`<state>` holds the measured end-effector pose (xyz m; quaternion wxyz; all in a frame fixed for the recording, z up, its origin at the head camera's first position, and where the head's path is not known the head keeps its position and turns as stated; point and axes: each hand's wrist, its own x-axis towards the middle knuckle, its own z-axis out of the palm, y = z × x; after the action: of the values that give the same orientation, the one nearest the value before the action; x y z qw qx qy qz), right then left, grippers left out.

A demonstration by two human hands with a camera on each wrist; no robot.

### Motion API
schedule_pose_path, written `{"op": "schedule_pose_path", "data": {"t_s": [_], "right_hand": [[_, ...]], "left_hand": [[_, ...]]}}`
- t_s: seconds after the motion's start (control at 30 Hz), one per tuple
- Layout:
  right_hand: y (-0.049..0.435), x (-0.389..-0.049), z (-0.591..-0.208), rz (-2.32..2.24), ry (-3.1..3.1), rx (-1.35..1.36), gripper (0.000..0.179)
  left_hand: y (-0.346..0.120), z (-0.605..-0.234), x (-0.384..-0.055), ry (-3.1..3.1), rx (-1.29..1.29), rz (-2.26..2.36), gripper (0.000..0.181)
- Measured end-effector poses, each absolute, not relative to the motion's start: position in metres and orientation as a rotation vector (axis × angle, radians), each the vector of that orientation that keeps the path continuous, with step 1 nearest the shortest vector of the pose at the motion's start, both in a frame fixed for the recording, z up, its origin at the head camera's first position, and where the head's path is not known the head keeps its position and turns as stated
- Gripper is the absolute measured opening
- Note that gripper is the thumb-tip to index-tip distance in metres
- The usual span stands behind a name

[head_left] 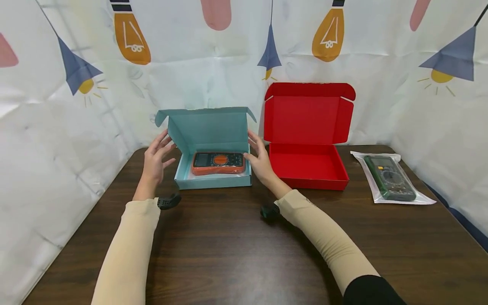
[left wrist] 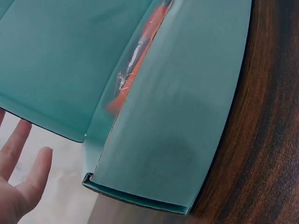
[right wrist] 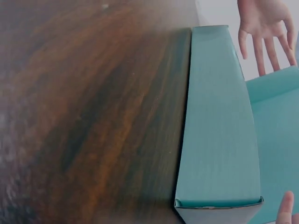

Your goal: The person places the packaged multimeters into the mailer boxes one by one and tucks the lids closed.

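Observation:
A teal cardboard box [head_left: 213, 183] stands on the table with its lid [head_left: 207, 129] raised. Inside lies an orange multimeter [head_left: 218, 164] with a dark face, wrapped in clear plastic. At the lid's left side my left hand [head_left: 154, 163] has its fingers spread, the fingertips near the lid's edge; in the left wrist view the thumb is apart from the box. My right hand [head_left: 260, 161] is at the box's right side, its thumb by the side wall and its fingers along the lid's edge. Whether the right fingertips touch the cardboard cannot be told.
A red cardboard box [head_left: 308, 184] with its lid up stands just right of the teal one. Farther right, a green multimeter [head_left: 390, 178] lies in a clear plastic bag on the dark wooden table [head_left: 228, 254]. Behind hangs a printed white curtain [head_left: 183, 80].

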<state>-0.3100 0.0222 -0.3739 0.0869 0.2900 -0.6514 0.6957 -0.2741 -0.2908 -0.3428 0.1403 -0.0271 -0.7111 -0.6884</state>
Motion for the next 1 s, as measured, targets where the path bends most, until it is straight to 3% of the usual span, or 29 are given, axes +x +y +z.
{"op": "schedule_pose_path", "data": {"t_s": [0.33, 0.6, 1.0], "right_hand": [[0.022, -0.286, -0.346, 2.109, -2.033, 0.897, 0.064], [0.022, -0.305, -0.372, 2.068, -1.99, 0.944, 0.068], [0.033, -0.309, -0.379, 2.069, -2.006, 1.003, 0.068]], "left_hand": [[-0.291, -0.346, -0.268, -2.0, -0.104, -2.027, 0.054], [-0.29, -0.349, -0.268, -1.993, -0.137, -2.039, 0.054], [-0.291, -0.355, -0.269, -1.997, -0.154, -2.042, 0.052]]}}
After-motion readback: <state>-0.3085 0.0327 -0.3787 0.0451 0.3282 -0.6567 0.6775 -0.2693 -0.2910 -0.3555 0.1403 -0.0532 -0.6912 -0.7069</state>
